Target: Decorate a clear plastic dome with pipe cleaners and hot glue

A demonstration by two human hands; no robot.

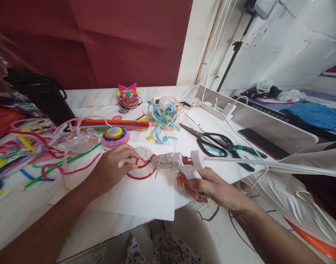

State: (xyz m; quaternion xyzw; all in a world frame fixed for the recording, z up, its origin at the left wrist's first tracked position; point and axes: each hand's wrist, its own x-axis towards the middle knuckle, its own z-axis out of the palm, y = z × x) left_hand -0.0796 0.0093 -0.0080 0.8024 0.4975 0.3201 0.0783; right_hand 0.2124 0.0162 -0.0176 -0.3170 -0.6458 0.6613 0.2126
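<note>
Glue gun (pixel 173 161) gripped in the right hand (pixel 209 183), curled round the handle with fingers at the orange trigger (pixel 184 178); impossible to tell whether pressed. Left hand (pixel 116 161) nearly closed, thumb and finger pinching a bit of pink stem (pixel 141 160) over a pale disc (pixel 145 151), just beside the nozzle (pixel 153 160). Red stem (pixel 143 178) curved along the disc's near side, all on white paper (pixel 156 205) spread over the surface (pixel 85 231). For a neat join, probably best to hold the nozzle just clear of the fingertips, lay a thin line of glue, then press the stem down promptly. Keep the pinch light and well back from the likely hot metal, wrist resting on the paper for steadiness. Mind the wire stand (pixel 157 173) hanging under the nozzle, apt to snag the red stem. Scissors (pixel 200 135) lying on the surface, just beyond the gun.
</note>
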